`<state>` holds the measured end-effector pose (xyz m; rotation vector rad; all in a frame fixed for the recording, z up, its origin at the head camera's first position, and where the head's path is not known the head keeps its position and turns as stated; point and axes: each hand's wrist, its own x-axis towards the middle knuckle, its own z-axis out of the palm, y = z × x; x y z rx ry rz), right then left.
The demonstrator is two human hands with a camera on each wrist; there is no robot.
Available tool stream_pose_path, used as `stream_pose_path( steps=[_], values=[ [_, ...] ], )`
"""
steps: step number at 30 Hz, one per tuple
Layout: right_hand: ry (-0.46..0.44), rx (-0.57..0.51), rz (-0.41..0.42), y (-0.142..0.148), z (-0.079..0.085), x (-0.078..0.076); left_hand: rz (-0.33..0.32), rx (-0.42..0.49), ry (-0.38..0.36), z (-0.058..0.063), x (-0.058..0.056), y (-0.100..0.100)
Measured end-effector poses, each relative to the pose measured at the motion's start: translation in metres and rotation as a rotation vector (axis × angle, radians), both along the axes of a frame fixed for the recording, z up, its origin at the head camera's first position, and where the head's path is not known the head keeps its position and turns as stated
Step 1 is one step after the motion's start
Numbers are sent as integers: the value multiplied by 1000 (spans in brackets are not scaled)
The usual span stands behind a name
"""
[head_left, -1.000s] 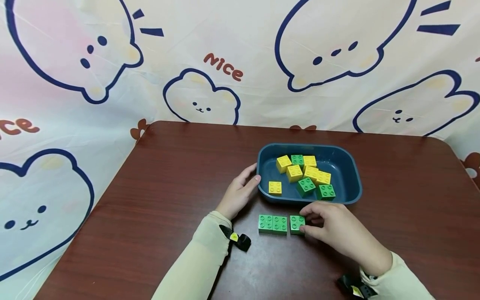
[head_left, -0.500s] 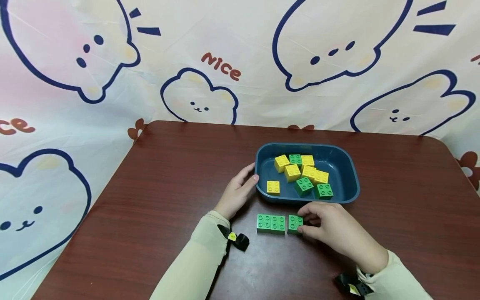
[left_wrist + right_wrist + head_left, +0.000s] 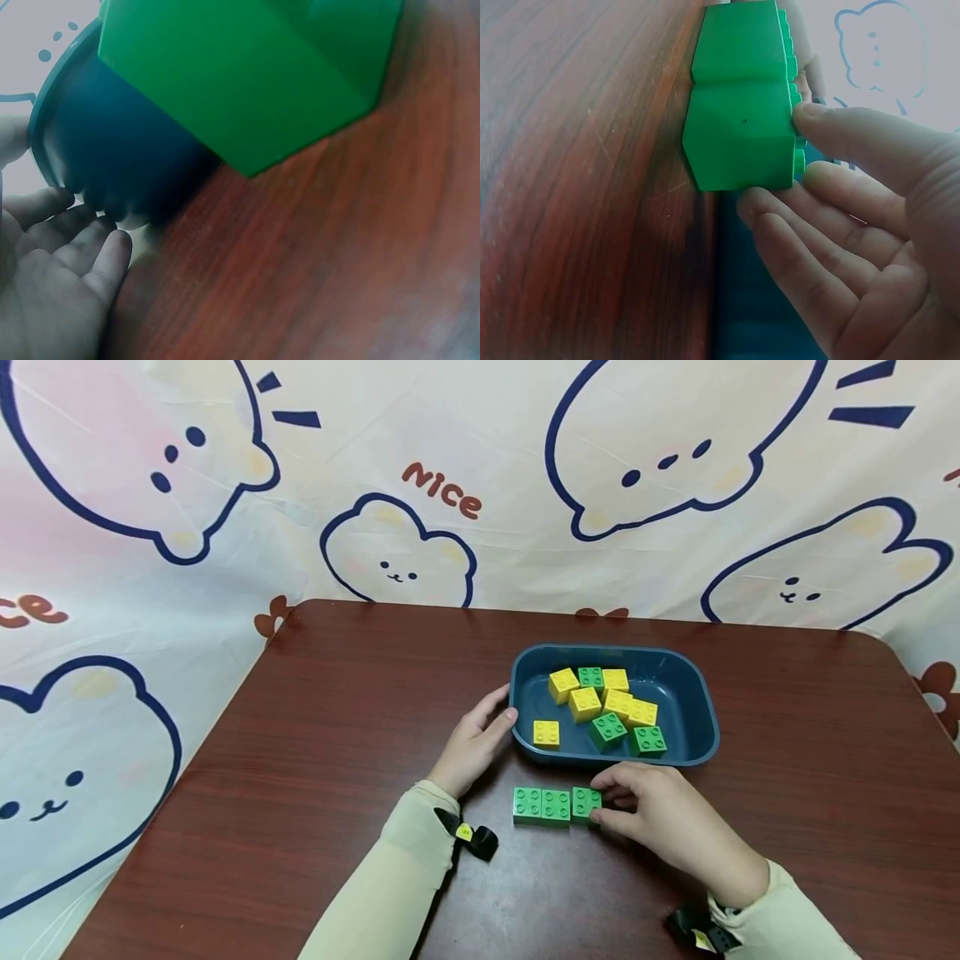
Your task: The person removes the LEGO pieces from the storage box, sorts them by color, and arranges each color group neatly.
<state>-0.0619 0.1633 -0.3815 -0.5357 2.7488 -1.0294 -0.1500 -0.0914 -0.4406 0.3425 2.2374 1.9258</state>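
In the head view, the left hand (image 3: 471, 745) holds the left end of a blue tray (image 3: 686, 706). In the left wrist view, the thumb is at the tray's rim and the fingertips lie against its outer wall. The right hand (image 3: 667, 814) pinches a green toy brick (image 3: 584, 804) between thumb and fingers, on the table in front of the tray. Just left of that brick stand two more green bricks (image 3: 542, 807), side by side with studs up. From the right wrist view, the pinched brick (image 3: 742, 139) shows its smooth side, with the thumb at its studs.
Several yellow bricks (image 3: 585, 703) and a few green bricks (image 3: 608, 731) lie loose inside the tray. The brown table (image 3: 375, 693) has a cloth printed with cartoon bears (image 3: 401, 552) behind it. Black cameras (image 3: 480, 842) are strapped at both wrists.
The right hand has slid the pinched green brick left, narrowing its gap to the other two green bricks. The left hand stays at the tray; the head view has shifted slightly.
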Motion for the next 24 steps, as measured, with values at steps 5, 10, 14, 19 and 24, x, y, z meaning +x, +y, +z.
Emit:
stream_pose_path(
  steps=[5, 10, 14, 19, 24],
  values=[
    [1, -8, 4, 0, -2, 0, 2, -6, -10, -1, 0, 0],
    [17, -8, 4, 0, -3, 0, 5, -12, -10, 0, -1, 0],
    [23, -10, 8, -1, -3, 0, 7, -16, -10, 0, -2, 0],
    [21, -2, 7, -1, -2, 0, 6, -21, -12, 1, -1, 0],
    [8, -1, 14, -1, -1, 0, 7, -20, -15, 0, -2, 0]
  ],
)
